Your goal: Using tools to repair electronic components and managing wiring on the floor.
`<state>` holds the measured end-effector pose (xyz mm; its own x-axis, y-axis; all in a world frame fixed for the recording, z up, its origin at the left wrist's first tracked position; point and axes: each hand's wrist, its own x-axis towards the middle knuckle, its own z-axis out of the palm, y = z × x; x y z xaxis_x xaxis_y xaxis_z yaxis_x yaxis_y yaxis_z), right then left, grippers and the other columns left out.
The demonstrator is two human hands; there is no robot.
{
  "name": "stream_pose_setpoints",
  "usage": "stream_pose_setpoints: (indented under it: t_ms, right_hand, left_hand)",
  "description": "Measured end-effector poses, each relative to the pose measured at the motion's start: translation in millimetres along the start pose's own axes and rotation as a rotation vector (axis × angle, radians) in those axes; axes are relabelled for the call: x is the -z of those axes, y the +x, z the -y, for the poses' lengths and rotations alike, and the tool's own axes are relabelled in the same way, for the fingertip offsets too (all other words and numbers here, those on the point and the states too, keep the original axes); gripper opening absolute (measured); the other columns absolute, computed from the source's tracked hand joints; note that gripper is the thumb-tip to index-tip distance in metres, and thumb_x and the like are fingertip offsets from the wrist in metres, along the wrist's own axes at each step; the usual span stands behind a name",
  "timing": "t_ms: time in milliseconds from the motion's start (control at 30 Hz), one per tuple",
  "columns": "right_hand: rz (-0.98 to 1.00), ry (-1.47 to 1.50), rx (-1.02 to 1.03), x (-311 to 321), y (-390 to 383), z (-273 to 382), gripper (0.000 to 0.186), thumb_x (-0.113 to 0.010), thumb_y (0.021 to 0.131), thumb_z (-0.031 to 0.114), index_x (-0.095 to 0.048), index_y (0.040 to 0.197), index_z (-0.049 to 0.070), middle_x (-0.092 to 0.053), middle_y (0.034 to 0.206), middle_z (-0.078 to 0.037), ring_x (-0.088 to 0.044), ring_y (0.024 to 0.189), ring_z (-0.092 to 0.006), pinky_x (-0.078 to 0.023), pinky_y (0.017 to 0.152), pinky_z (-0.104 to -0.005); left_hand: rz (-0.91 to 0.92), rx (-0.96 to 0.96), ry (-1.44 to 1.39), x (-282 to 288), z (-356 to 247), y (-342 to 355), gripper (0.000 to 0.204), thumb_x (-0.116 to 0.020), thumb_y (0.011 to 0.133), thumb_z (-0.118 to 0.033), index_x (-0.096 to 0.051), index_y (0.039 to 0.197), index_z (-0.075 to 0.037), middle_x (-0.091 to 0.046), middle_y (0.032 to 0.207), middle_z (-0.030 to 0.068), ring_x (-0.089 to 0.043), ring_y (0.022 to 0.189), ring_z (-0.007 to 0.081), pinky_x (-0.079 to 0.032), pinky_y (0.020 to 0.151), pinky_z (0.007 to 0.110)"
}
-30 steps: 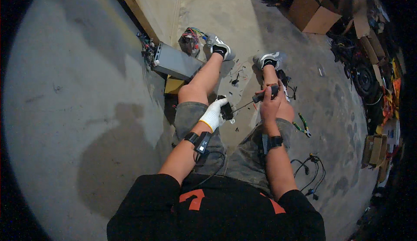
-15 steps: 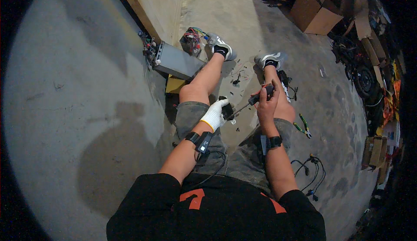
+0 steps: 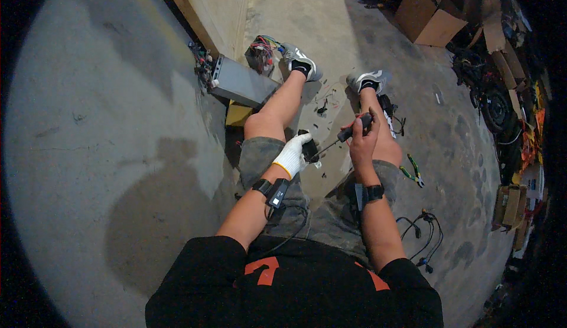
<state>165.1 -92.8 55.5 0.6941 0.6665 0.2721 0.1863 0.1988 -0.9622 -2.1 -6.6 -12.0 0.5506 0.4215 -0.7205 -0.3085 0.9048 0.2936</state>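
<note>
Holding a small black part (image 3: 309, 149) in the gloved left hand (image 3: 292, 155), above the floor (image 3: 455, 145) and between the knees, with fingers wrapped round one side. Gripping a dark-handled screwdriver (image 3: 346, 134) in the bare right hand (image 3: 362, 143), with shaft slanting down to the part's lower right end; too small to tell a tip touching from one just short of it. Judging the work on this part to be under way, not finished: seeing no piece clearly lifted off, and unable to tell how much is left. Seeing dark scraps (image 3: 322, 110) on the floor between the shoes; reading these, tentatively, as bits already done with. Having green-handled pliers (image 3: 417, 178) out of the hands, toward the floor's right edge from the knee, with black cables (image 3: 440, 233) nearer the bottom right corner.
</note>
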Motion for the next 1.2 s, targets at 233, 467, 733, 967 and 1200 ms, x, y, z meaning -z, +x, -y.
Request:
stream_pose_setpoints:
  t_ms: [233, 467, 733, 967, 1200]
  right_hand:
    - [-0.046, 0.08, -0.03, -1.1, -0.4, 3.4, 0.048, -0.052, 0.101, 0.018, -0.032, 0.141, 0.002, -0.055, 0.105, -0.011, -0.065, 0.076, -0.0184, -0.055, 0.074, -0.0308]
    - [-0.045, 0.099, -0.066, 1.3, 0.2, 10.3, 0.048, -0.054, 0.1, 0.02, -0.033, 0.14, 0.002, -0.055, 0.108, -0.011, -0.063, 0.08, -0.0176, -0.055, 0.076, -0.031]
    - [-0.042, 0.086, -0.049, 1.0, 0.1, 10.8, 0.049, -0.055, 0.1, 0.02, -0.033, 0.14, 0.003, -0.055, 0.109, -0.011, -0.063, 0.082, -0.0175, -0.055, 0.075, -0.031]
    - [-0.027, 0.142, -0.05, 1.8, 0.4, 6.4, 0.05, -0.054, 0.1, 0.018, -0.03, 0.142, 0.004, -0.055, 0.109, -0.013, -0.065, 0.078, -0.019, -0.056, 0.073, -0.0326]
    - [-0.01, 0.138, -0.019, -0.9, -0.6, 6.4, 0.05, -0.053, 0.1, 0.017, -0.029, 0.142, 0.003, -0.055, 0.108, -0.013, -0.066, 0.077, -0.0194, -0.056, 0.072, -0.0333]
  left_hand:
    - [0.005, -0.008, 0.036, -2.4, -0.7, -5.1, 0.012, -0.059, 0.093, -0.022, -0.059, 0.099, -0.012, -0.065, 0.091, 0.0098, -0.063, 0.079, 0.03, -0.051, 0.064, 0.057]
    - [0.0, 0.013, 0.054, -13.3, -2.9, -18.2, 0.011, -0.059, 0.093, -0.021, -0.059, 0.099, -0.013, -0.065, 0.088, 0.0083, -0.061, 0.076, 0.0282, -0.051, 0.063, 0.053]
    - [-0.018, -0.001, 0.052, -9.2, -1.6, -9.4, 0.014, -0.057, 0.094, -0.019, -0.056, 0.104, -0.01, -0.065, 0.092, 0.0129, -0.064, 0.087, 0.032, -0.053, 0.07, 0.054]
    - [0.024, 0.012, -0.023, -8.7, -1.3, -10.0, 0.014, -0.058, 0.093, -0.016, -0.052, 0.103, -0.007, -0.061, 0.089, 0.015, -0.064, 0.081, 0.0357, -0.056, 0.073, 0.058]
    - [0.03, 0.009, -0.027, -4.0, -2.7, -8.2, 0.013, -0.058, 0.093, -0.016, -0.052, 0.101, -0.008, -0.061, 0.088, 0.0144, -0.064, 0.079, 0.0337, -0.057, 0.073, 0.057]
